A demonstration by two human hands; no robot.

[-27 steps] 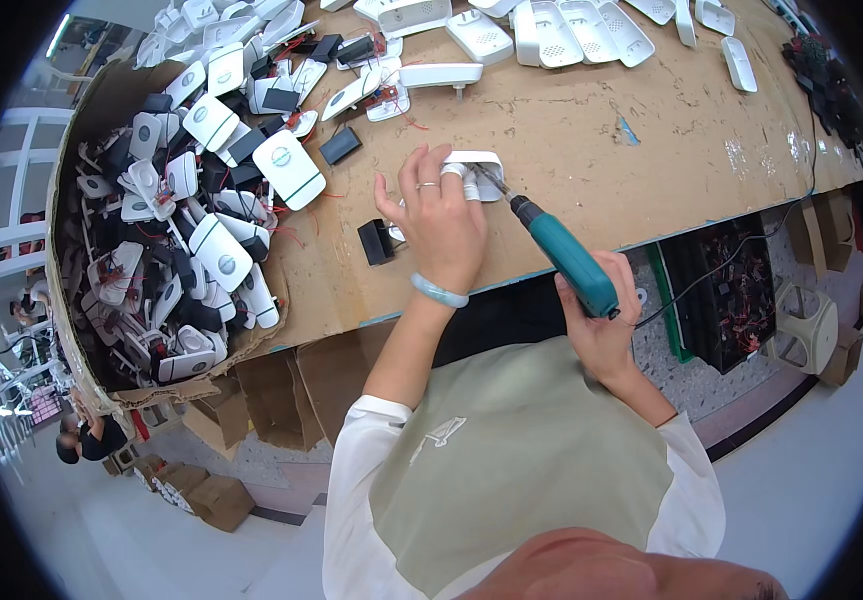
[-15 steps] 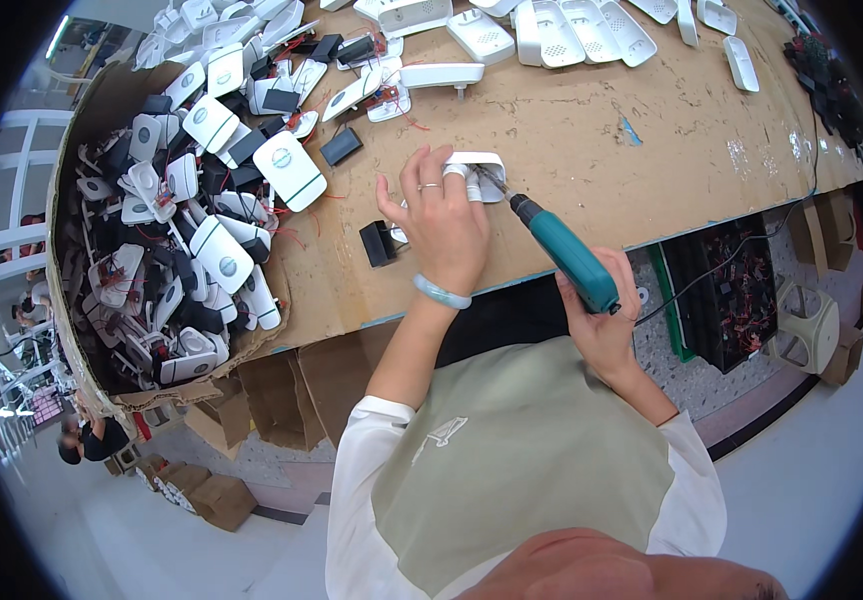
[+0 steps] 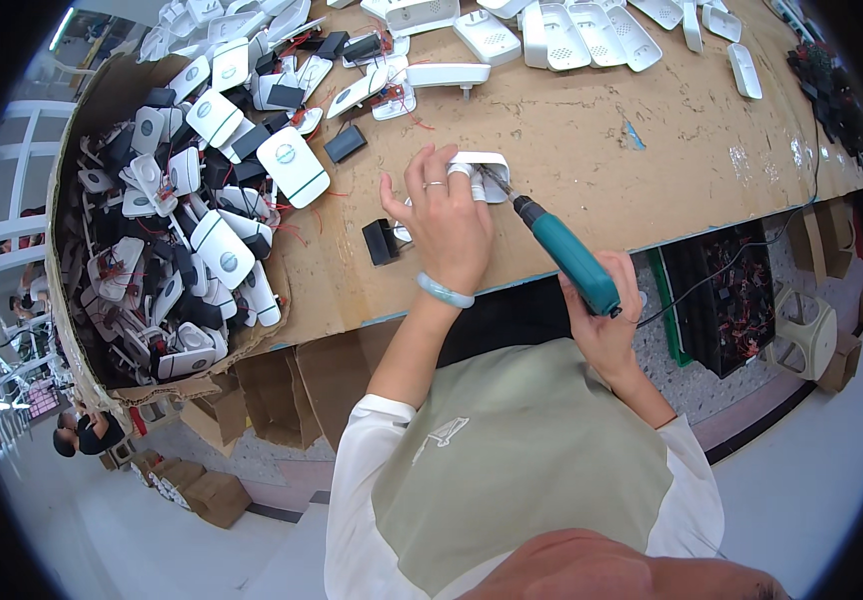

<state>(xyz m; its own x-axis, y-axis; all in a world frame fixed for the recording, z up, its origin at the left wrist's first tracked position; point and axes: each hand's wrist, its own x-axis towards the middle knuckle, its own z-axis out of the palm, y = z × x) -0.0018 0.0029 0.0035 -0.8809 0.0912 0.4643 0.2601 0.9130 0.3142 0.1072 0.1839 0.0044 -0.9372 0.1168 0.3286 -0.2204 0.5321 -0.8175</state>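
My right hand [image 3: 602, 305] is wrapped round a teal electric screwdriver [image 3: 570, 258], its cord trailing off to the right. The tool slants up and left, and its bit reaches into a white plastic housing [image 3: 495, 172] on the cardboard-covered table. My left hand [image 3: 450, 215] presses on that housing from the left, with some fingertips wrapped in white and a bracelet on the wrist. The exact spot where the bit meets the housing is too small to make out. Beside my left wrist sits a small black block [image 3: 380, 242].
A big cardboard box [image 3: 72, 250] at the left is heaped with white housings, black blocks and red wires. Another black block [image 3: 346, 144] lies beyond my left hand. Empty white shells [image 3: 592, 35] line the far edge. A dark crate [image 3: 722, 290] stands below at the right.
Both hands, the screwdriver and the housing keep their pose. The whole view has shifted very slightly.
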